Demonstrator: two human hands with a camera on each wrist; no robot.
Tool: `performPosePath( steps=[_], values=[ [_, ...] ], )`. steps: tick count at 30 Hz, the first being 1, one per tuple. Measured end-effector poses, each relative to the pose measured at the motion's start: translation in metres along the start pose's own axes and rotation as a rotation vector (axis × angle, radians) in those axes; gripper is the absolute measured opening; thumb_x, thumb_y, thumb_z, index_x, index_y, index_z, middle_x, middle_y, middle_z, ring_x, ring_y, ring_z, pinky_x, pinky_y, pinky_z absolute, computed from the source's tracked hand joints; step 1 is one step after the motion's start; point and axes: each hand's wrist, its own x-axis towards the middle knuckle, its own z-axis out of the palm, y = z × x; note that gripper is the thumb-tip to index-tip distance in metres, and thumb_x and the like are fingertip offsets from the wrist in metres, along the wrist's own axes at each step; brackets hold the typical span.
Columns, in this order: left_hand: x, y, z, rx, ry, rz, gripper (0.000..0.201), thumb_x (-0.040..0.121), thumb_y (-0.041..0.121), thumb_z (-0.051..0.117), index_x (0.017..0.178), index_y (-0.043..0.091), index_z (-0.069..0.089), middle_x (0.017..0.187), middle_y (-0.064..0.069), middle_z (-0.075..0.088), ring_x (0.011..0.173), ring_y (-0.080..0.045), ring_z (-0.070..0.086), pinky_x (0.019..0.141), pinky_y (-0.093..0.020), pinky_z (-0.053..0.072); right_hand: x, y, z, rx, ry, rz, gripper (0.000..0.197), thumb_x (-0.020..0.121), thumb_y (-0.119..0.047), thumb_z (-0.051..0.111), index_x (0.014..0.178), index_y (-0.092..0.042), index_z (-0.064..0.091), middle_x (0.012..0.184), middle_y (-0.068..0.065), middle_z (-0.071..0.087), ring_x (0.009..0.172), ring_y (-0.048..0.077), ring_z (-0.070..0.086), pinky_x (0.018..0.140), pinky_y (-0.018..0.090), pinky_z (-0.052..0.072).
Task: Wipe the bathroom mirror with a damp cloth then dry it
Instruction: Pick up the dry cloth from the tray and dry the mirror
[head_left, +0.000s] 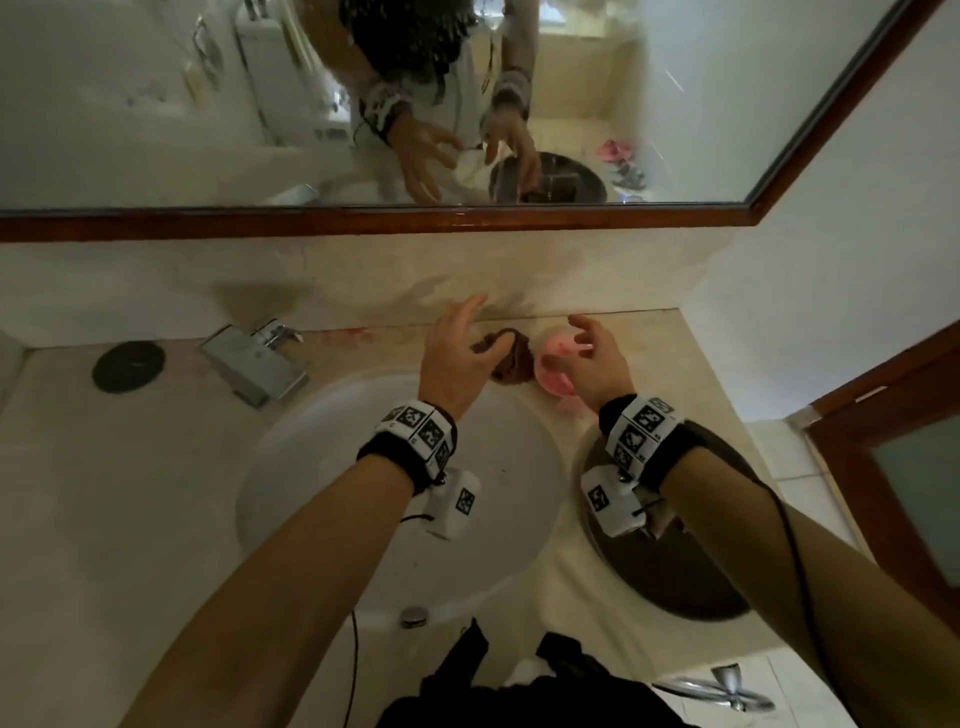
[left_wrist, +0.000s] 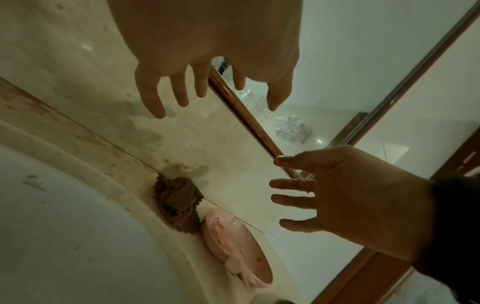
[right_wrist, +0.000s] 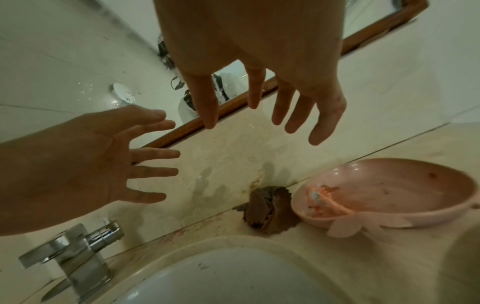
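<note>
Both hands hovered above the far edge of the bench (head_left: 156, 519), fingers spread and holding nothing. The left hand (head_left: 457, 358) hung over a crumpled brown cloth (right_wrist: 267, 207) that lay bunched against the backsplash, between the basin (head_left: 322, 467) and a pink soap dish (right_wrist: 389, 193); the right hand (head_left: 592, 358) was poised over the dish itself. The mirror (head_left: 675, 104), framed in dark wood, stood on the wall just above.

The cloth touched, or nearly touched, the dish, so a careless grab could well have caught the dish's rim and tipped it or dragged it towards the basin. The soap remnant (right_wrist: 322, 201) in the dish looked soft and smeared; had the cloth brushed it, residue would probably have gone onto the glass as streaks. The backsplash behind the cloth looked wet and stained, and grime picked up there could have done the same. Whether the cloth was damp could not be told, and a dry one would only have pushed dust about.
</note>
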Motion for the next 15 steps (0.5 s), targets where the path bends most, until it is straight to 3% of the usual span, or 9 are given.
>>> performPosePath(
  steps=[4,7,9,11,13,15],
  values=[
    [-0.009,0.014,0.025,0.025,-0.059,0.050,0.066,0.081,0.054,0.064,0.140,0.031,0.048,0.141,0.004,0.050,0.129,-0.016,0.046,0.109,-0.045,0.042,-0.014,0.022,-0.027,0.087,0.063,-0.003,0.064,0.075,-0.035,0.075,0.131,-0.029,0.047,0.121,0.000,0.049,0.107,0.021,0.053,0.087,0.047,0.053],
    [-0.016,0.030,0.046,0.037,-0.086,0.040,0.073,0.075,0.066,0.061,0.140,0.036,0.047,0.142,0.007,0.050,0.124,-0.013,0.050,0.106,-0.041,0.044,-0.021,0.042,-0.053,0.070,0.089,-0.010,0.062,0.079,-0.028,0.074,0.134,-0.024,0.046,0.125,0.004,0.049,0.105,0.020,0.054,0.074,0.030,0.054],
    [-0.023,0.042,0.063,0.030,-0.133,0.038,0.072,0.075,0.068,0.059,0.140,0.039,0.045,0.145,0.008,0.047,0.125,-0.013,0.049,0.106,-0.041,0.044,-0.027,0.059,-0.071,0.070,0.099,0.013,0.065,0.079,-0.025,0.075,0.136,-0.025,0.045,0.127,0.003,0.048,0.108,0.020,0.052,0.083,0.030,0.051],
    [-0.030,0.053,0.081,0.063,-0.180,0.075,0.064,0.084,0.054,0.063,0.142,0.036,0.043,0.145,0.004,0.047,0.125,-0.016,0.050,0.105,-0.043,0.045,-0.037,0.073,-0.089,0.097,0.114,0.046,0.067,0.077,-0.025,0.077,0.136,-0.028,0.045,0.129,0.002,0.048,0.113,0.021,0.049,0.096,0.038,0.046],
    [-0.035,0.060,0.097,0.101,-0.200,0.087,0.060,0.088,0.045,0.066,0.143,0.035,0.043,0.143,0.001,0.047,0.119,-0.018,0.053,0.100,-0.041,0.048,-0.044,0.090,-0.104,0.109,0.120,0.087,0.066,0.078,-0.025,0.076,0.135,-0.029,0.044,0.130,0.002,0.047,0.116,0.021,0.048,0.099,0.038,0.045],
    [-0.041,0.061,0.113,0.114,-0.225,0.082,0.060,0.086,0.049,0.065,0.141,0.040,0.043,0.142,0.002,0.048,0.117,-0.017,0.055,0.099,-0.042,0.049,-0.049,0.107,-0.118,0.108,0.116,0.122,0.065,0.079,-0.026,0.075,0.136,-0.030,0.044,0.131,0.002,0.047,0.116,0.022,0.048,0.097,0.036,0.045]
  ],
)
